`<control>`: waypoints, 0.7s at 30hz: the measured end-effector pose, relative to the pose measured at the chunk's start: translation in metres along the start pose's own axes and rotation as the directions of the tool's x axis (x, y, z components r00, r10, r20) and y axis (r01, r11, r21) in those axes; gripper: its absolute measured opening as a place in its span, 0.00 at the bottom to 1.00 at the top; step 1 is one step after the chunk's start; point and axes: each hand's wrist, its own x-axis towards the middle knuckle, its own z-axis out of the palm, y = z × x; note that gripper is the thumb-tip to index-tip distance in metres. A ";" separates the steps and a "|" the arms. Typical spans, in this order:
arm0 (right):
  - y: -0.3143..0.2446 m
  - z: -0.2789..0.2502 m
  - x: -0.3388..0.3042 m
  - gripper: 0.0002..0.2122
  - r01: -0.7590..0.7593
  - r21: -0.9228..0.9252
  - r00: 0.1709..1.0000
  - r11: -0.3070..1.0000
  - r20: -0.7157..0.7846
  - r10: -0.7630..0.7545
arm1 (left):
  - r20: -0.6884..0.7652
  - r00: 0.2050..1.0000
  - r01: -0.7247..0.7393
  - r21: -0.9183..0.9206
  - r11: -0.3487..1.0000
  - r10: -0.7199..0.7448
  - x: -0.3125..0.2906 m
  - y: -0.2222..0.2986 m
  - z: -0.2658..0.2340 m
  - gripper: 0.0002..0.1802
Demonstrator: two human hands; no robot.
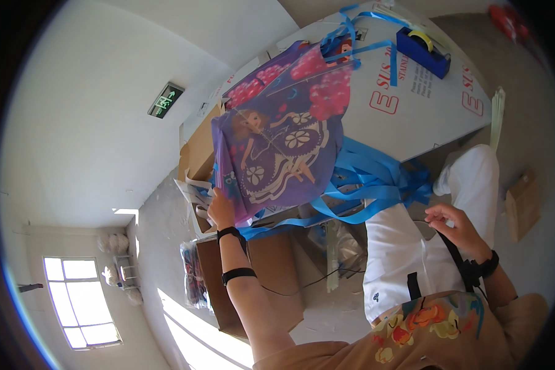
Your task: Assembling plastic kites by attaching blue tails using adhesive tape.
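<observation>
My left hand (221, 209) is closed on the lower left edge of a thin purple printed sheet (277, 145), kite-shaped, with a cartoon girl and pink balloons on it. The sheet spreads away from me over a table and partly covers what lies under it. Long blue ribbons (376, 179) hang from the table's near edge towards my legs, and more of them lie at the far end. Above my lap, my right hand (453, 225) has loosely bent fingers that stand apart, and I see nothing in them.
On the white table top (435, 117) stands a blue tape dispenser (423, 52) with yellow tape. Cardboard boxes stand by the table's left end (200, 145) and on the floor below my left arm (271, 271). A brown package (523, 206) lies on the floor at right.
</observation>
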 end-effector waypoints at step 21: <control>-0.018 0.010 0.008 0.17 0.090 -0.100 0.996 0.991 -0.005 -0.091 | 0.511 0.786 0.433 -0.857 0.279 0.348 -0.009 0.007 -0.137 0.10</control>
